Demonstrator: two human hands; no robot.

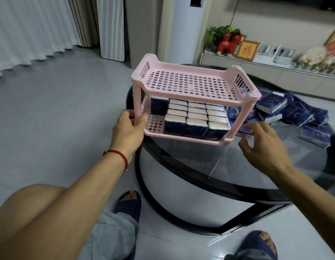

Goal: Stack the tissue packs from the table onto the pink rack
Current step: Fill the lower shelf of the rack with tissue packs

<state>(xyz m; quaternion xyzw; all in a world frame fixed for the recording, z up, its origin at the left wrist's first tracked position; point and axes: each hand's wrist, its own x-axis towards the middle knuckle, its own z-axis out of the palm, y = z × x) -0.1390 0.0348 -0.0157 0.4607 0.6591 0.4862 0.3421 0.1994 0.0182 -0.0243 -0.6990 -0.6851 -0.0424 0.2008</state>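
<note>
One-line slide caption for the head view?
Left hand grips the pink rack post, lower shelf nearly full, while the open right hand reaches toward loose tissue packs.

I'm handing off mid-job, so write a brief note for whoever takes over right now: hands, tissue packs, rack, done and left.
Left hand: gripping the front-left post of the pink two-tier plastic rack.
Right hand: open, empty, beside the rack's right end, above the round glass table.
Done: lower shelf holds rows of dark-blue tissue packs, with a gap at its front left.
Left: the top shelf is bare; loose dark-blue packs lie on the table to the right.
</note>
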